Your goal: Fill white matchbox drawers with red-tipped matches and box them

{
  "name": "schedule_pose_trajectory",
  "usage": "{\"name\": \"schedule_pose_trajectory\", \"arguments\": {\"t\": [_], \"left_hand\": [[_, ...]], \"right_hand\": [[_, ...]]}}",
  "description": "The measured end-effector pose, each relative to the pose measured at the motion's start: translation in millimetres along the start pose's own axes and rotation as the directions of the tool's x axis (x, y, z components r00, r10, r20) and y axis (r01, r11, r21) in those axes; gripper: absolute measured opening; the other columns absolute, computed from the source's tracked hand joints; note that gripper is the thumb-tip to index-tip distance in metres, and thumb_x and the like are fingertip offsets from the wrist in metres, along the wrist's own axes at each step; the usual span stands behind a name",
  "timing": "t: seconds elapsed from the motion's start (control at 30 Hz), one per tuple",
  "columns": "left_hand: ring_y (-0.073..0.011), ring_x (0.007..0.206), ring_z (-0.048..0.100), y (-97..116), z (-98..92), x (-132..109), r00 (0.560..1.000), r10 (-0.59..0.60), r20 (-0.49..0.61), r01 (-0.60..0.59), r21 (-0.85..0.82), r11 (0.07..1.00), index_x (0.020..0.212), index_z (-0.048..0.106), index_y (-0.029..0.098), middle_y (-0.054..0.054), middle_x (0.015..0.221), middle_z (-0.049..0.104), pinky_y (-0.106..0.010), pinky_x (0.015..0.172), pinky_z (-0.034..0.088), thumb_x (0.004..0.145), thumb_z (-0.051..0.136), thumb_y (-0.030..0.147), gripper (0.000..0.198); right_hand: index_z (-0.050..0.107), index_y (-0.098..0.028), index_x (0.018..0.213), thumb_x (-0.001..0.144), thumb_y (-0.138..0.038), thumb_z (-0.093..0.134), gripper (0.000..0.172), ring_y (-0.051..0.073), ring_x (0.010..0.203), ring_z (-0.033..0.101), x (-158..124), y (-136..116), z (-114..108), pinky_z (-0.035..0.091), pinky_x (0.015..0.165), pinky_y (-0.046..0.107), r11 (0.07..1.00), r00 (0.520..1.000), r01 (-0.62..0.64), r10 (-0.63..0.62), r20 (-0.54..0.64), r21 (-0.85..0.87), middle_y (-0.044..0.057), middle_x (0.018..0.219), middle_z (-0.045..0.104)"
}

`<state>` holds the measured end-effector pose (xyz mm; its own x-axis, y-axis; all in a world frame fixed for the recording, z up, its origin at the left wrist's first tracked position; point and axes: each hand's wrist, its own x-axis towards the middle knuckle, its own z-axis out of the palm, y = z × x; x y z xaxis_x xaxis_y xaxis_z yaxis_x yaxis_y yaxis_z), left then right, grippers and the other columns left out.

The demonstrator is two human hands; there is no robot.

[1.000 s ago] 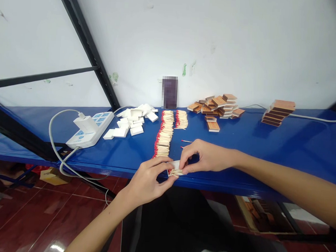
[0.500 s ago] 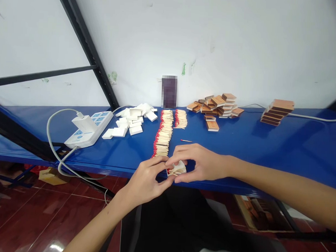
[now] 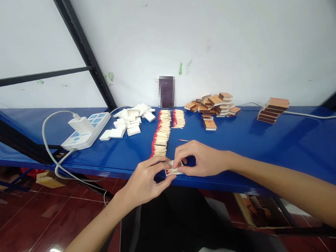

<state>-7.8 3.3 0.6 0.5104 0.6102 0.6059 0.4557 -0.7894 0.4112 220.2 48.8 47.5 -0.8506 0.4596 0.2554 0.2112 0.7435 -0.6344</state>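
A white matchbox tray point(image 3: 171, 173) with red-tipped matches in it sits at the front edge of the blue shelf. My left hand point(image 3: 146, 179) is closed on its left end, fingers on the far side and thumb on the near side. My right hand point(image 3: 201, 159) is closed at the right end. Its thumb is against the tray and a bent finger reaches inside onto the matches, hiding part of them. Just beyond the hands lies a long row of matches point(image 3: 162, 133), with a shorter row of matches point(image 3: 178, 119) beside it. A single match point(image 3: 183, 140) lies near my right hand.
White empty trays point(image 3: 133, 120) are heaped on the left, beside a power strip point(image 3: 85, 131) with a plugged-in charger. Brown matchbox sleeves point(image 3: 215, 105) lie piled at the back right. Farther right stands a stack of matchboxes point(image 3: 273, 110). A dark pixelated rectangle point(image 3: 166, 91) leans against the wall.
My right hand's fingers have moved from above the tray down into it. The matches that stuck up now lie lower in the tray. The view has shifted slightly.
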Motion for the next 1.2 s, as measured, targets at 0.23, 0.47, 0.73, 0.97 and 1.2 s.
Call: {"name": "schedule_pose_trajectory", "arguments": {"t": [0.23,0.47,0.73,0.97,1.2], "left_hand": [[-0.0172,0.096,0.070,0,-0.4,0,1.000,0.003,0.007,-0.003,0.000,1.000,0.103,0.069,0.018,-0.008,0.109,0.070,-0.027,0.086,0.057,0.087,0.070,0.022,0.017],[-0.0173,0.095,0.070,0,0.9,-2,1.000,0.005,-0.004,-0.005,0.023,1.000,0.098,0.069,0.018,-0.008,0.108,0.070,-0.027,0.087,0.056,0.087,0.070,0.023,0.012],[-0.0180,0.094,0.070,2,-0.1,0,1.000,0.001,-0.003,-0.001,0.025,1.000,0.096,0.069,0.018,-0.008,0.106,0.070,-0.029,0.087,0.056,0.088,0.068,0.023,0.009],[-0.0172,0.094,0.069,1,0.8,-1,1.000,-0.003,0.005,0.002,0.027,1.000,0.096,0.069,0.019,-0.008,0.107,0.069,-0.028,0.086,0.055,0.089,0.067,0.023,0.008],[-0.0173,0.094,0.069,2,-0.5,-1,1.000,0.002,0.008,-0.003,0.033,0.999,0.094,0.069,0.019,-0.008,0.106,0.069,-0.028,0.086,0.056,0.090,0.066,0.024,0.008]], "right_hand": [[0.074,-0.017,0.098,0.084,-0.013,0.058,0.021,0.011,0.072,0.062,-1,2,-6,0.047,0.070,0.024,0.996,0.998,-0.044,0.041,0.045,0.081,0.002,0.086,0.074],[0.071,-0.016,0.100,0.088,-0.030,0.058,0.023,0.020,0.082,0.056,-4,15,-26,0.037,0.075,0.033,0.856,0.987,-0.100,0.020,-0.161,-0.507,0.010,0.095,0.067],[0.067,-0.018,0.093,0.090,-0.050,0.056,0.034,0.019,0.074,0.048,-11,21,-41,0.031,0.070,0.032,0.736,0.977,-0.177,0.211,-0.027,-0.653,0.008,0.095,0.056],[0.061,-0.016,0.099,0.101,-0.033,0.042,0.024,0.018,0.079,0.055,-7,41,-32,0.034,0.066,0.029,0.773,0.969,-0.219,0.243,-0.041,-0.596,0.009,0.099,0.056],[0.059,-0.017,0.107,0.100,-0.035,0.044,0.024,0.019,0.083,0.057,-8,48,-36,0.034,0.064,0.028,0.693,0.953,-0.282,0.279,-0.115,-0.663,0.009,0.106,0.057]]}}
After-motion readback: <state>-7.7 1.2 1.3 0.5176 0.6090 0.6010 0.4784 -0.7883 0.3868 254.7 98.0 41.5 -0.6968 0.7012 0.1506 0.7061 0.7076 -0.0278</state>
